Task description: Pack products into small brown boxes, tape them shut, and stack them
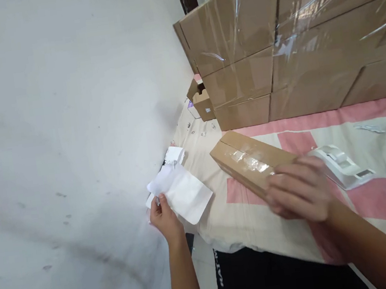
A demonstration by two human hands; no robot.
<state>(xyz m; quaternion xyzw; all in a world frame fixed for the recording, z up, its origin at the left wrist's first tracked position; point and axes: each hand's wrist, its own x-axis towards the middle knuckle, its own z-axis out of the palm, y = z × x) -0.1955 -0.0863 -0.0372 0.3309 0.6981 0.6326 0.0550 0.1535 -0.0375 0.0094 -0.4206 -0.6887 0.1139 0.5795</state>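
Head view: the left hand (165,218) is at the desk's left edge, beside the white wall. Its grip pinches the near corner of a white sheet (184,192) between thumb and fingers, so the sheet is lifted off the cloth and free to turn. The right hand (299,194) lies over the near end of a long taped carton (248,158) in the middle of the desk (381,200), likely to keep it flat. Motion blur hides whether that grip clasps the carton or rests spread on it. A white device (341,166) sits just right of the carton. Film-wrapped boxes (289,41) line the far edge, with a small open carton (203,103) at their left.
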